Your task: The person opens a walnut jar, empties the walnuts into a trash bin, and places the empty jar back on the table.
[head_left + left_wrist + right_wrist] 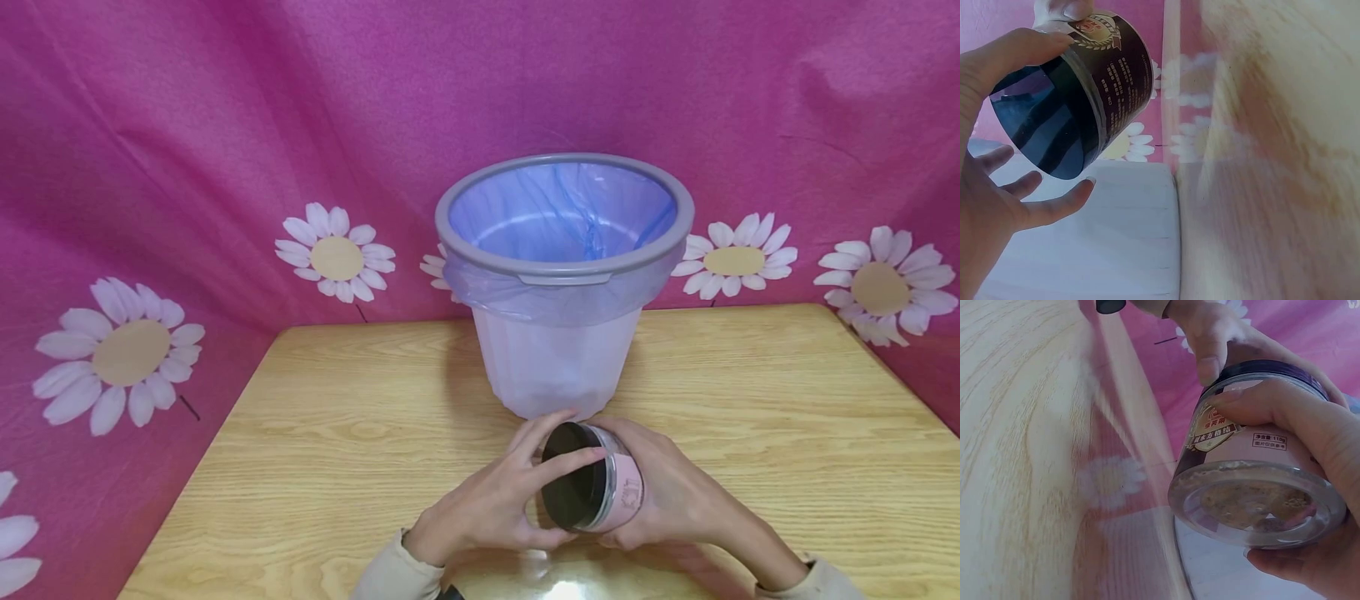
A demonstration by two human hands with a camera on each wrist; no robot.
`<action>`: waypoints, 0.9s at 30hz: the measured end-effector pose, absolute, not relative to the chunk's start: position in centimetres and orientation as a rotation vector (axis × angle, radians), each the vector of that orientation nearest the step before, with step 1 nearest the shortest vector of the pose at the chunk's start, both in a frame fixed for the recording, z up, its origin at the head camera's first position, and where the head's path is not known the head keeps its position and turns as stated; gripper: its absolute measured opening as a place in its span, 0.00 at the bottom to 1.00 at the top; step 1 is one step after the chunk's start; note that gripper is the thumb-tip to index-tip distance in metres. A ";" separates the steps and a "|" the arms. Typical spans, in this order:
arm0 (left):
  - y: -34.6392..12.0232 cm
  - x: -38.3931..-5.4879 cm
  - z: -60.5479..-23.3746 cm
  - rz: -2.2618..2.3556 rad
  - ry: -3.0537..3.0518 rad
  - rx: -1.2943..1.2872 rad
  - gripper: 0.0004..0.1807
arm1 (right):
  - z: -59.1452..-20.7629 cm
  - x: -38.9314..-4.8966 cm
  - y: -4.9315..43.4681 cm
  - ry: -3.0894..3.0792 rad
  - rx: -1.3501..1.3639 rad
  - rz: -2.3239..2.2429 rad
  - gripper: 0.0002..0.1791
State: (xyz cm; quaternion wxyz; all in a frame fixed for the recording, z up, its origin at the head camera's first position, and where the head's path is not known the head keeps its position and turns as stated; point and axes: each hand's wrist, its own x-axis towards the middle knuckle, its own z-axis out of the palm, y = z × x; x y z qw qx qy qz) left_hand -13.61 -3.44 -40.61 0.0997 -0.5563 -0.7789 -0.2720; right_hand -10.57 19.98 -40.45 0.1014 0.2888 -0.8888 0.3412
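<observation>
A clear jar (628,492) with a pink and brown label tilts above the front of the table, its dark lid (573,475) facing left. My right hand (663,487) grips the jar body, thumb across the label in the right wrist view. Around the lid curl the thumb and fingers of my left hand (502,500), one finger reaching over its top. In the left wrist view the thumb touches the lid's edge and the other fingers spread along its far side. Brownish contents (1260,503) show through the jar's base.
Just beyond the hands stands a white bin (558,358) with a grey rim (566,268) and a bluish liner bag (540,208). The wood-grain table (337,433) runs back to a magenta cloth (375,100) with white daisies.
</observation>
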 end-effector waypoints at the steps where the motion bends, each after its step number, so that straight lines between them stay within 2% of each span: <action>1: -3.4 -13.6 -40.6 -0.794 -2.295 -1.646 0.51 | -40.5 -10.6 20.0 -2.624 0.854 1.009 0.61; 27: -3.5 -13.3 -40.4 -0.888 -2.381 -1.611 0.50 | -40.5 -10.6 20.0 -2.625 0.854 1.011 0.59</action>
